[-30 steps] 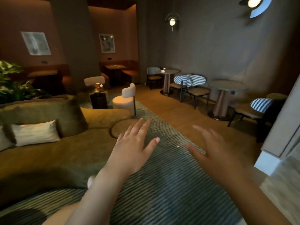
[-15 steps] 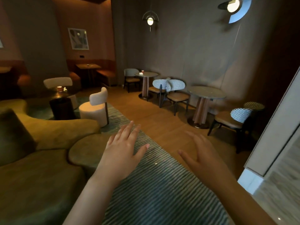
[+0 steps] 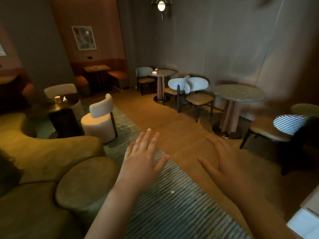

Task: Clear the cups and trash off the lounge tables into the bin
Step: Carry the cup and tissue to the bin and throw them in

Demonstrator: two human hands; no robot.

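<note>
My left hand (image 3: pixel 140 160) and my right hand (image 3: pixel 224 165) are held out flat above the striped rug, fingers apart, holding nothing. An orange paper cup (image 3: pixel 57 99) and a crumpled white scrap (image 3: pixel 64 99) sit on a dark round table (image 3: pixel 69 105) at the left. Another orange cup (image 3: pixel 156 70) and white trash (image 3: pixel 153 72) rest on a round stone table (image 3: pixel 164 73) by the far wall. A third cup (image 3: pixel 96 67) stands on a wooden booth table (image 3: pixel 103 67) at the back. A small white scrap (image 3: pixel 172 192) lies on the rug between my forearms. No bin is visible.
An olive sofa (image 3: pixel 43 149) with a round pouf (image 3: pixel 86 181) fills the left. A cream chair (image 3: pixel 101 121) stands by the dark table. A nearer round stone table (image 3: pixel 239 94) and striped-back chairs (image 3: pixel 188 86) line the right wall. A wooden floor strip (image 3: pixel 172 125) runs ahead.
The view has swung right and moved forward along the rug; the sofa cushion and plant left the frame. Both hands stay open and outstretched, and the tables look nearer.
</note>
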